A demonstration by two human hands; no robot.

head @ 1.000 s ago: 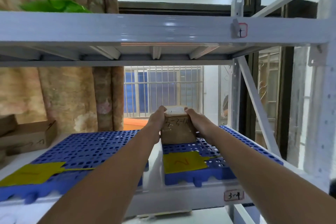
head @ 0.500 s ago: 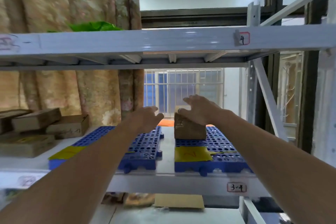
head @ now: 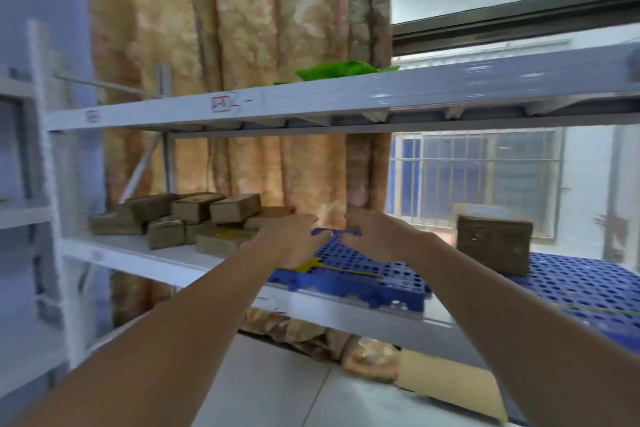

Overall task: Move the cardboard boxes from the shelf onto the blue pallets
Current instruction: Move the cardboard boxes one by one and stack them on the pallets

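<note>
with one box (head: 493,243) set on the right pallet (head: 581,288), both hands, left (head: 289,243) and right (head: 377,236), hang empty, fingers loose, over the left pallet (head: 360,270), facing the box pile (head: 194,220) on the shelf (head: 145,255), likely next pick.

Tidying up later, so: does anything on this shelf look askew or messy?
Yes. The boxes at the shelf's left end lie in a jumbled heap, tilted and overlapping at different angles. The one box on the right pallet stands square. Both hands are empty.
</note>
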